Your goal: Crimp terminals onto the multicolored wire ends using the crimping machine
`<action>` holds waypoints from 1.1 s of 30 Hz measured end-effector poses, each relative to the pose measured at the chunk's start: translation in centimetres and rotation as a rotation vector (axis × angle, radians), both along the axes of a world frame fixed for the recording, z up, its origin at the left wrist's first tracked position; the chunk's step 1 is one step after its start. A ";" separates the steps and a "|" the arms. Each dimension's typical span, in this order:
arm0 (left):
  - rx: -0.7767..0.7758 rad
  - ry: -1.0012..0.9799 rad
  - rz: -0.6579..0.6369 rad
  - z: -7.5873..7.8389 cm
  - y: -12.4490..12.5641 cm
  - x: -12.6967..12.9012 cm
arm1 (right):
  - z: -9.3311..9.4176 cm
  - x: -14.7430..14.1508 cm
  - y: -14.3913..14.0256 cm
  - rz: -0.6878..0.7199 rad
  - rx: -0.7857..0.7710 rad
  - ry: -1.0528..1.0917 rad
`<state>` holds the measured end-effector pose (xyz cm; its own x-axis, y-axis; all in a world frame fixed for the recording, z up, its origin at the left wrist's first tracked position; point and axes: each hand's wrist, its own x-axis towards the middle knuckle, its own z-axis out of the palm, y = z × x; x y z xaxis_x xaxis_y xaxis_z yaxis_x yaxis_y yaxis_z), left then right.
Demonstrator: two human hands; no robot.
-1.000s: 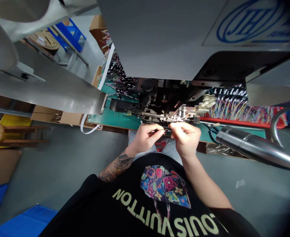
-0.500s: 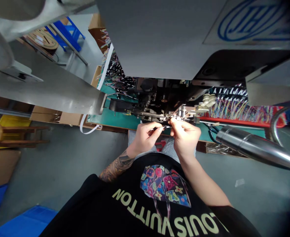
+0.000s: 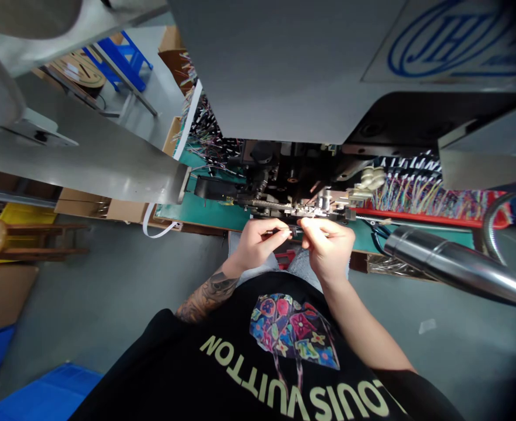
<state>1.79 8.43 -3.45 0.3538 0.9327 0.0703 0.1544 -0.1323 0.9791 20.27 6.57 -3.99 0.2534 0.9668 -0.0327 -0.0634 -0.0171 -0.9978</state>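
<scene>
Right hand (image 3: 328, 248) dropped slightly from machine (image 3: 293, 199); green bench (image 3: 214, 213) unchanged.

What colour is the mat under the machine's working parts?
Green, clearest in the head view on the mat left of the left hand.

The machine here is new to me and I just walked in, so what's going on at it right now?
A person in a black printed shirt sits at a grey bench machine. Both hands are up at its dark metal working part. The left hand and the right hand pinch a thin dark wire between them, just in front of that part. Bundles of coloured wires lie on a red tray to the right, and a shiny metal tube reaches in from that side.
</scene>
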 end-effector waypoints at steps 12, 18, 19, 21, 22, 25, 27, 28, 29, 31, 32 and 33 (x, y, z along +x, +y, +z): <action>0.026 0.006 -0.078 0.5 0.2 -0.3 | 1.3 0.3 -0.3 -0.034 0.065 -0.100; 0.102 0.028 0.009 0.5 -0.2 0.4 | 0.8 -0.7 0.2 -0.189 0.042 -0.098; 0.116 0.027 0.015 0.5 -0.2 0.5 | 0.8 -0.7 0.2 -0.199 0.031 -0.101; 0.133 0.034 0.023 0.6 -0.2 0.7 | 0.8 -0.8 0.3 -0.216 0.021 -0.108; 0.138 0.042 0.027 0.6 -0.2 0.7 | 0.9 -0.8 0.4 -0.225 0.021 -0.113; 0.148 0.060 0.034 0.6 -0.2 0.8 | 1.1 -0.9 0.4 -0.233 0.013 -0.139; 0.151 0.064 0.048 0.6 -0.3 0.8 | 1.3 -1.0 0.5 -0.227 0.000 -0.138; 0.152 0.064 0.054 0.6 -0.3 0.8 | 1.4 -1.1 0.5 -0.224 -0.006 -0.131; 0.153 0.062 0.058 0.6 -0.3 0.8 | 1.4 -1.1 0.5 -0.225 -0.010 -0.123; 0.154 0.055 0.065 0.6 -0.3 0.7 | 1.6 -1.2 0.5 -0.222 -0.019 -0.120; 0.154 0.054 0.067 0.7 -0.3 0.7 | 1.6 -1.2 0.6 -0.221 -0.023 -0.125; 0.152 0.055 0.071 0.7 -0.3 0.8 | 1.7 -1.2 0.6 -0.218 -0.026 -0.132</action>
<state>2.54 8.10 -2.78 0.2943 0.9356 0.1949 0.2219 -0.2653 0.9383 19.03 7.15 -2.32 0.4600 0.8879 -0.0097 0.0621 -0.0430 -0.9971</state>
